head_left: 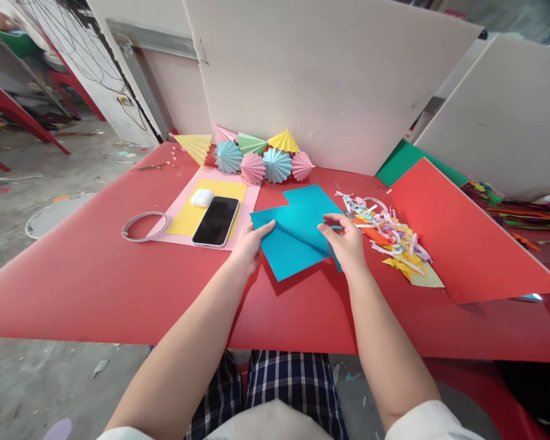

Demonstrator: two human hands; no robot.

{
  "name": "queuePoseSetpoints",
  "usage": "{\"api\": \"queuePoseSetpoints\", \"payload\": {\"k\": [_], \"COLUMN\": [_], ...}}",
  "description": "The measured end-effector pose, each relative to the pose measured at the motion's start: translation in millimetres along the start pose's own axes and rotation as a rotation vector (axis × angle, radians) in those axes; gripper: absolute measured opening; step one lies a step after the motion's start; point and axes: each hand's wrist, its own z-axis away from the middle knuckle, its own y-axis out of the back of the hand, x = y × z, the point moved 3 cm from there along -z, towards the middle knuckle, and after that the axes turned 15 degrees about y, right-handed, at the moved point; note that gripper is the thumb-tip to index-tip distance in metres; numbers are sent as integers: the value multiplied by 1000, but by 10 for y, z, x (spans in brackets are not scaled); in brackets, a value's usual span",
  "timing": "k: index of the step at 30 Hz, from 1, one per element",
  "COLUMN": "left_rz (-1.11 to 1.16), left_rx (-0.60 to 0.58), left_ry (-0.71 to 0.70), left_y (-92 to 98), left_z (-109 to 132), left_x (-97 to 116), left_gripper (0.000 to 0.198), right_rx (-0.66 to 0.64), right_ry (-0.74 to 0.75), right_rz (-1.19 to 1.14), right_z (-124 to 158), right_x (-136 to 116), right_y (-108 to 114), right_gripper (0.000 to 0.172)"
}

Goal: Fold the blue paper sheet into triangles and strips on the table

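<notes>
A sheet of blue paper [297, 235] with a crease across it and a notched outline is held up over the red table. My left hand [253, 244] pinches its left edge, thumb on top and the fingers hidden underneath. On the right side, my right hand [344, 241] closes its thumb and fingers on the paper's edge, where a narrow flap hangs down. Left of the paper lies a black-screened phone [216, 221], partly on a yellow sheet [181, 217], with a white earbud case [202, 197] beside it.
Folded paper fans [277, 165] in several colours line the back board. Paper scraps [389, 232] lie to the right, near a leaning red board [467, 238]. A pale ring [145, 216] rests at left on the red table [96, 275]. Pink paper [252, 197] sits under the yellow sheet.
</notes>
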Motion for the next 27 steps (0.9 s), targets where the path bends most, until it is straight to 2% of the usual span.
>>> {"api": "queuePoseSetpoints", "payload": {"k": [4,7,13,20,27], "left_rz": [152,221,204,154,153], "left_rx": [72,53,40,-4,-43], "left_ry": [-89,-138,-138,-126,-92], "left_y": [93,104,49,11,-32], "left_z": [-58,-72,-51,-63,-49], "left_x": [45,58,26,-31,-49], "left_gripper": [31,31,26,28,28], "right_rx": [-68,-32,32,52,-60], "right_ry": [-75,-227,-492,-562,-629], "right_rz": [-136,-357,-775,-834,-856], "right_z": [-15,3,79,124,171], "right_x": [75,159,282,268,163], "right_y": [-14,-48,-193,-287,-350], "right_gripper": [35,38,29,27,39]}}
